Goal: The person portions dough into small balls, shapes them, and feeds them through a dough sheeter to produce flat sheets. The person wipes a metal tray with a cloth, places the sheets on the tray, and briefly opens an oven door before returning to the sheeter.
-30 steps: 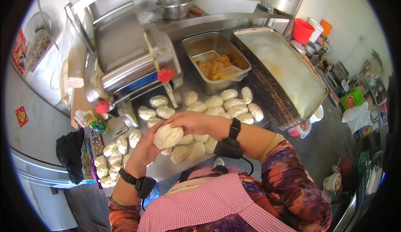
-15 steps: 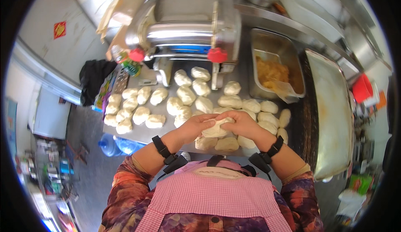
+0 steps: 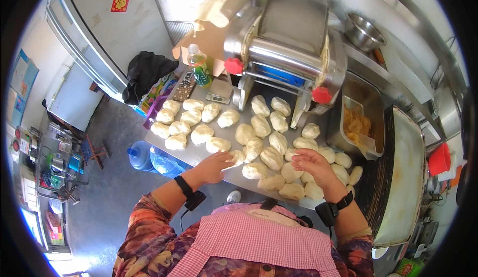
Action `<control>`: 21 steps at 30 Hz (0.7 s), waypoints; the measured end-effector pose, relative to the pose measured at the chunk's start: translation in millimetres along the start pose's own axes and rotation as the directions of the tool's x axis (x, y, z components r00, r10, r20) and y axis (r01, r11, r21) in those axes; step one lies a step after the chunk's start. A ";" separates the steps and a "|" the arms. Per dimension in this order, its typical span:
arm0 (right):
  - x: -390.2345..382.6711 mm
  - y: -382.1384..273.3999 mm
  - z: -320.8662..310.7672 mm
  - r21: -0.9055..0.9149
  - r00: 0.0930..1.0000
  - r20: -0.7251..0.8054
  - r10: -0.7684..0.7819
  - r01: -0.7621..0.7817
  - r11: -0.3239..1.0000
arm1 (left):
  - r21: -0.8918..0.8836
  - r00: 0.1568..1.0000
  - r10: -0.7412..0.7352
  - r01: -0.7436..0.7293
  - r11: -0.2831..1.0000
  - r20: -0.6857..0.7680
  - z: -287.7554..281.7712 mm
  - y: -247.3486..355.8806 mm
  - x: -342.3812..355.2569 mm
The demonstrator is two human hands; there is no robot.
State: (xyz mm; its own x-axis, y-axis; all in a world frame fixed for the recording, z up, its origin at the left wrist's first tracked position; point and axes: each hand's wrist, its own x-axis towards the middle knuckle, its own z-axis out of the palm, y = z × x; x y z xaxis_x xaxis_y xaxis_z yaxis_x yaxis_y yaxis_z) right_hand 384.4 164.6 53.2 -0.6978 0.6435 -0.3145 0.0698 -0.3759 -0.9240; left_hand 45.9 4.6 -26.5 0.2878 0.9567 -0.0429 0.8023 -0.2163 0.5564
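Head camera view, from the left: pale, oval, creased lumps of dough (image 3: 178, 127) lie in a loose group at the left end of the grey metal tabletop (image 3: 193, 152). To their right and nearer my body, my left hand (image 3: 214, 168) reaches in palm down, its fingers stretched forward, loosely side by side, not curled into a grip. Just at those fingertips sits a small cream-coloured lump of dough (image 3: 238, 158); it lies forward and to the right of my palm, partly covered by my fingers, so I cannot tell its full long axis or whether I am pressing on it. Left is clearly the nearer hand to it. Next, close to the table's near edge, a smooth, elongated off-white lump of dough (image 3: 255, 171) lies between my hands, its long axis running roughly left to right. Further right, my right hand (image 3: 317, 166) has its fingers bent and parted, nothing visibly pinched between them, fingertips toward the left over the packed dough. Beyond it to the right stands a deep rectangular stainless-steel tub (image 3: 366, 90).
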 end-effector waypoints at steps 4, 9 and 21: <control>1.6 -28.1 15.2 -0.018 0.995 -0.088 -0.049 0.048 0.999 | -0.164 0.990 -0.057 0.036 0.986 -0.125 -47.4 -2.5 23.8; -7.8 -71.7 29.5 -0.100 0.975 -0.127 -0.184 0.172 0.980 | -0.309 0.726 -0.165 -0.069 0.948 -0.668 -176.6 -5.2 67.2; -42.3 -114.8 47.3 -0.188 0.940 -0.210 -0.269 0.231 0.955 | -0.672 0.621 -0.299 -0.540 0.507 -0.724 -403.5 16.6 168.2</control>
State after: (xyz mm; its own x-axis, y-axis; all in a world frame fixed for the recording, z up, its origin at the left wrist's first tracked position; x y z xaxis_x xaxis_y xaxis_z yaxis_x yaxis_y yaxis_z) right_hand 372.2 149.0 182.9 -0.5247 0.8462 -0.0933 0.0394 -0.0853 -0.9956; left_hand -103.5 240.4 310.4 -0.4397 0.8001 0.4081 -0.1004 -0.4953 0.8629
